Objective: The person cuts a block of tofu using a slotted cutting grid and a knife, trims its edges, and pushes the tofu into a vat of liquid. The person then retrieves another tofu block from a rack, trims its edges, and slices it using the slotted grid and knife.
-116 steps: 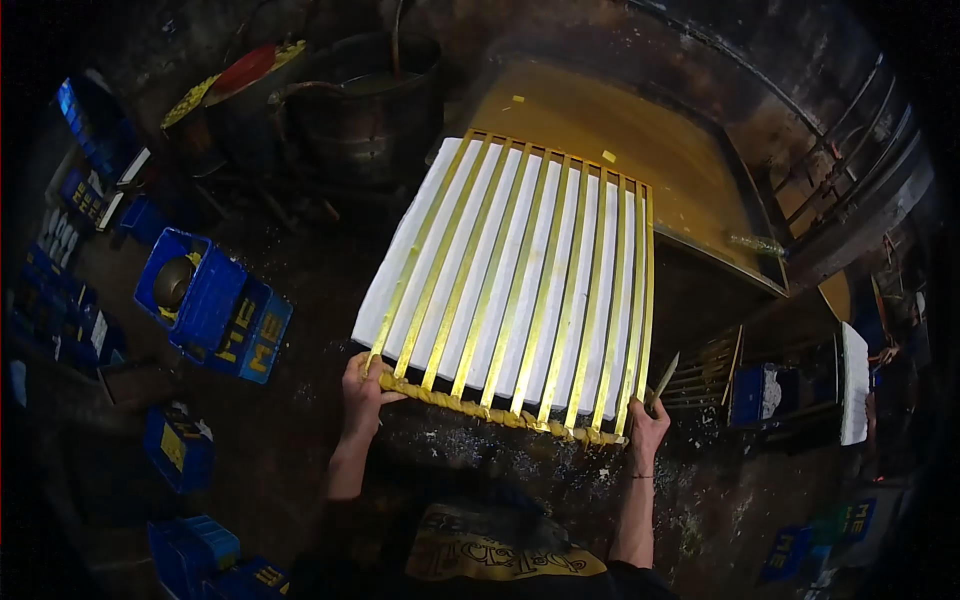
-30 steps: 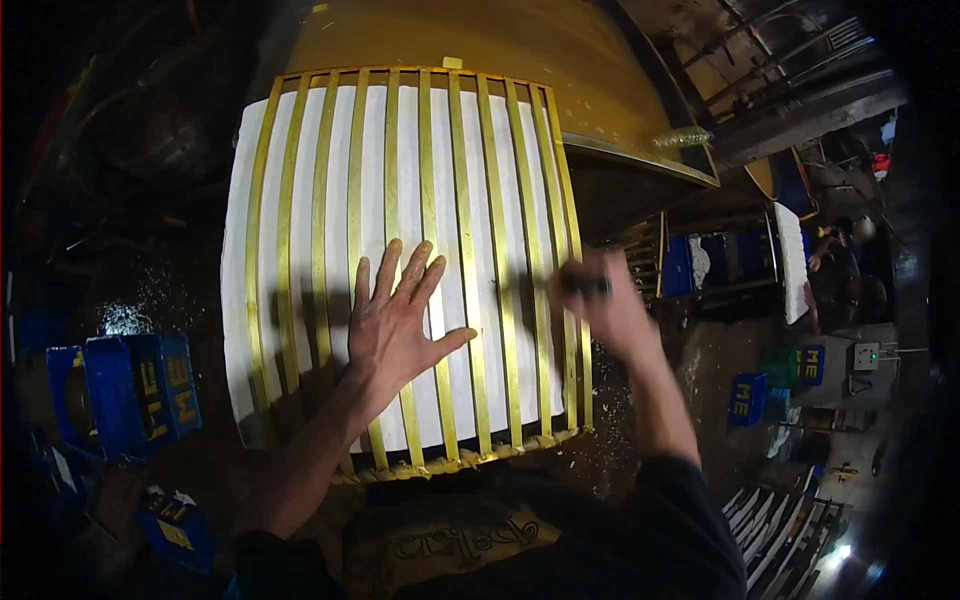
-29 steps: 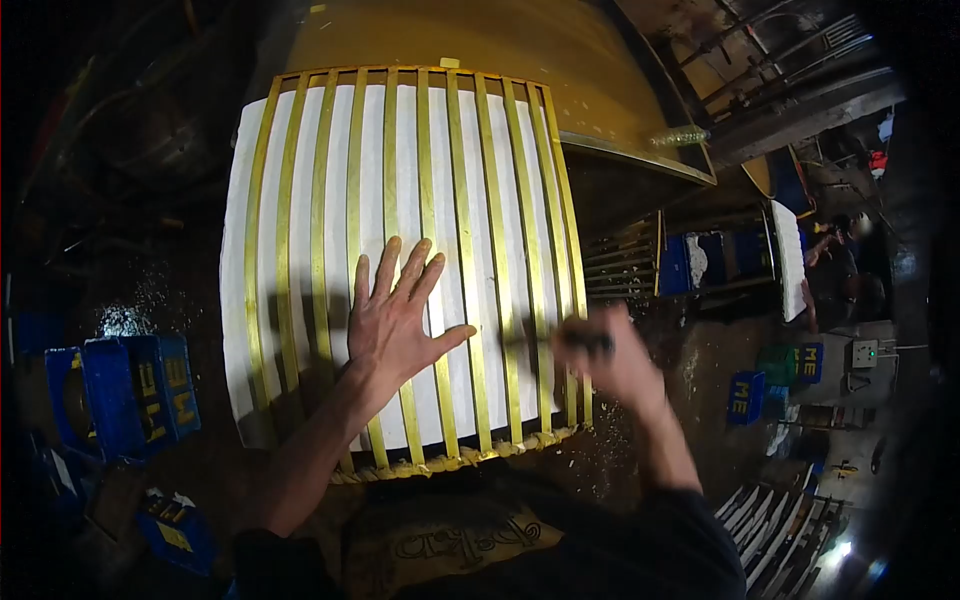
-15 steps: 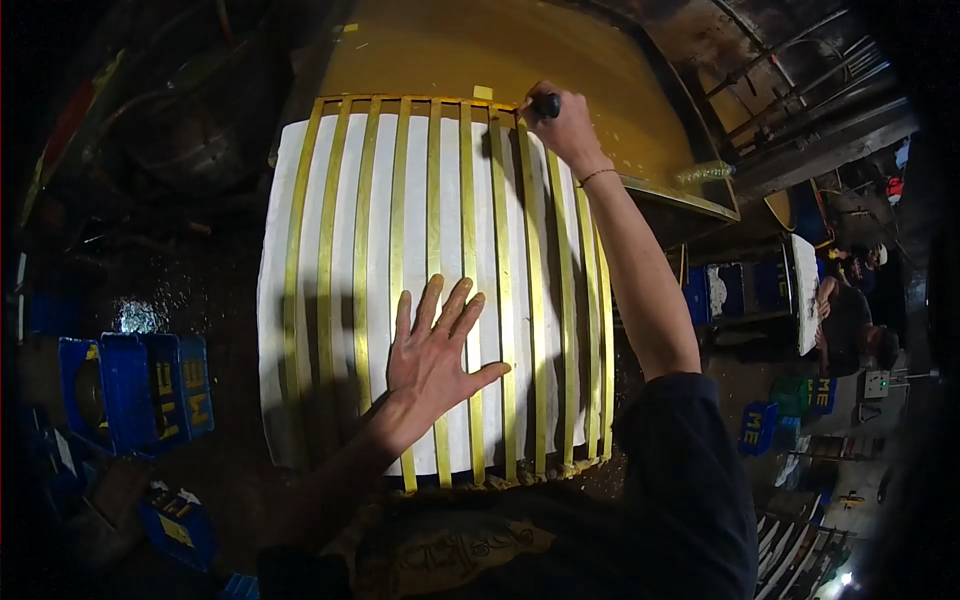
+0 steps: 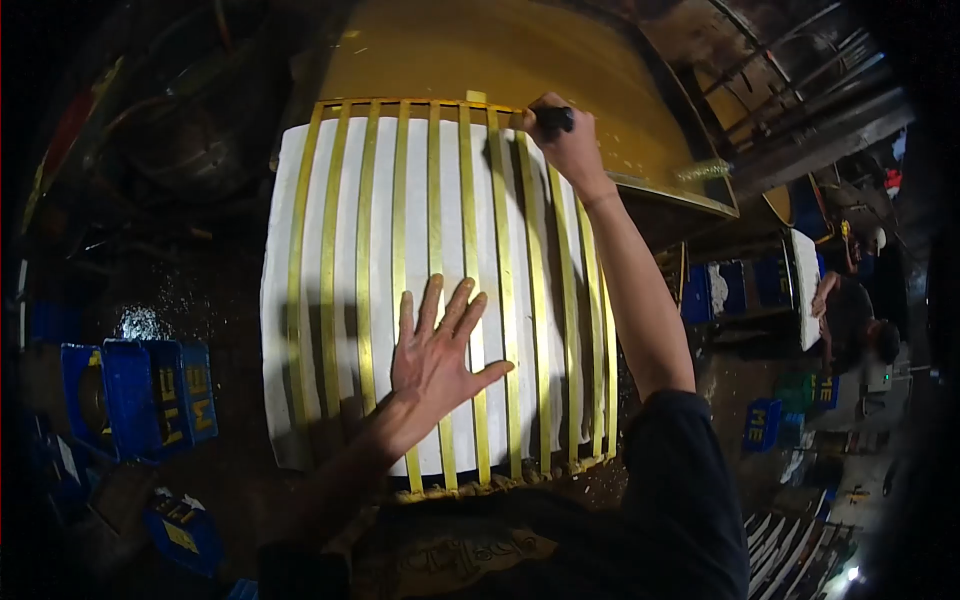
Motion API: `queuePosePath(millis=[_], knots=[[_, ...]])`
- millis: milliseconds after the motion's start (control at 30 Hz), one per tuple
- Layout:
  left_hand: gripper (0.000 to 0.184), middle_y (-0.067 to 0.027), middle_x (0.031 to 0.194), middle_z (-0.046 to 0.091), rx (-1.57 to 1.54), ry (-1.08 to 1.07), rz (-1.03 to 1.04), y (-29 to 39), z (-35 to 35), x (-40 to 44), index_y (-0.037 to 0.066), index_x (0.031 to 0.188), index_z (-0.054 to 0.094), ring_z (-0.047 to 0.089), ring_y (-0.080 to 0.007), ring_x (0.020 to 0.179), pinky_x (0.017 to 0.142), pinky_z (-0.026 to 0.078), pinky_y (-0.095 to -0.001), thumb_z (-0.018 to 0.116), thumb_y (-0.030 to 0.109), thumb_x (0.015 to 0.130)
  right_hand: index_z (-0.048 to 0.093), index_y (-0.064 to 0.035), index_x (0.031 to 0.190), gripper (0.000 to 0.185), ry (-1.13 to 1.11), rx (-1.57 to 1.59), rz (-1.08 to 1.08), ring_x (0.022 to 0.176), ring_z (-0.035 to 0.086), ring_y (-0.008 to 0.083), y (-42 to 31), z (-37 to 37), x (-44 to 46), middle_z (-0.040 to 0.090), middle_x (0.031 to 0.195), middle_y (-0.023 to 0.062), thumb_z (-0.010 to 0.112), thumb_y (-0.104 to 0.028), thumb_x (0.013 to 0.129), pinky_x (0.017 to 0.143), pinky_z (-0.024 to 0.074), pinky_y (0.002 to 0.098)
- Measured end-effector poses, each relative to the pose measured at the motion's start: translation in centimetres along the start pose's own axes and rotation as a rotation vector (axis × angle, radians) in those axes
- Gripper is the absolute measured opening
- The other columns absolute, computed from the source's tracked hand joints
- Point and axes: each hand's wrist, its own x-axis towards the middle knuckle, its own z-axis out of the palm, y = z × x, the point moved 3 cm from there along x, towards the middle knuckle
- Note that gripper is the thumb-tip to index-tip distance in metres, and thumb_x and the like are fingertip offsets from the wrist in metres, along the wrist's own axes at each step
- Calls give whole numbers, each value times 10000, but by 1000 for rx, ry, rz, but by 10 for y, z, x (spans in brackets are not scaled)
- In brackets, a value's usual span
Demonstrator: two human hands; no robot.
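A broad white slab [image 5: 345, 230] lies in front of me under a rack of yellow metal slats [image 5: 398, 220], which run lengthwise across it. My left hand [image 5: 440, 365] rests on the slats near the middle, palm down with fingers and thumb spread. At the far right corner of the rack, my right hand [image 5: 572, 155] is closed round a black-handled tool [image 5: 554, 118]. The working end of that tool is hidden, so its kind does not show. Shadows of my arms fall across slab and slats.
Beyond the rack is a wide vat of yellowish-brown liquid [image 5: 480, 50]. Blue crates [image 5: 150, 390] stand at left on the wet dark floor. Over on the right, another person [image 5: 850, 305] has a hand at a white slab [image 5: 803, 290].
My right hand with the black-handled tool has shifted slightly toward me and tilted. The left hand keeps its place on the slats.
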Motion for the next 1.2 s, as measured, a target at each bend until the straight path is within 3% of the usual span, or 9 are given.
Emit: queuePosePath(millis=[233,367,500,600,700,833,1000,1067,1200], knots=[[896,-71,1539,348,-12,-27,-10,-1,2,-1,114,1436,457,186,-352,1457,1179,61,-565,551,725,788,631,-39,772,136,-317,-182,-125,660,650,333,-8,-18,-64,662,707,131,702,-155,763,608,505,423],[855,-58,1551,329,16,-3,4,-1,6,-2,122,1446,443,168,-338,1464,1182,52,-556,491,715,833,646,-57,872,154,-773,153,513,530,624,255,-146,-113,-236,587,589,140,689,-175,784,522,490,358],[821,-54,1556,321,39,7,14,-1,8,-6,127,1443,449,170,-334,1464,1181,55,-553,469,699,855,671,-24,861,150,-859,233,605,504,596,221,-192,-140,-235,565,570,138,692,-156,792,527,486,328],[814,-57,1542,343,41,-5,-12,1,-3,-2,120,1420,479,186,-335,1459,1179,86,-551,468,701,851,585,2,727,160,-299,169,141,541,531,62,-166,-115,-142,507,569,63,715,-55,799,503,424,256],[820,-55,1548,329,31,-20,-20,-1,2,-2,126,1441,449,176,-328,1462,1184,76,-550,469,700,857,554,-29,767,167,-5,-15,-25,612,620,377,-89,-30,-25,615,667,183,679,-131,813,555,494,393],[800,-44,1571,288,-4,-81,-41,-3,4,-2,149,1486,377,135,-316,1476,1191,44,-544,417,685,894,585,-40,770,186,-49,-151,-160,647,631,383,-1,50,23,636,696,183,704,-182,757,603,523,432],[669,-73,1574,277,-16,-56,-27,-5,8,-2,114,1485,368,135,-329,1475,1192,57,-536,358,549,977,585,-61,760,273,-389,-161,47,609,607,377,-66,-8,-108,595,625,162,773,-255,717,563,503,430],[643,-119,1570,273,-52,40,-34,-7,8,-1,45,1470,368,159,-357,1465,1183,100,-554,413,463,985,609,-60,794,194,-530,333,434,504,584,315,-132,-56,-207,575,582,148,730,-210,766,506,475,397],[606,-258,1545,235,-142,130,-24,-12,0,-2,-44,1460,323,154,-426,1452,1166,124,-580,435,332,999,659,-40,811,113,-874,196,635,513,618,184,-212,-110,-239,590,563,87,707,-137,781,509,479,317]])
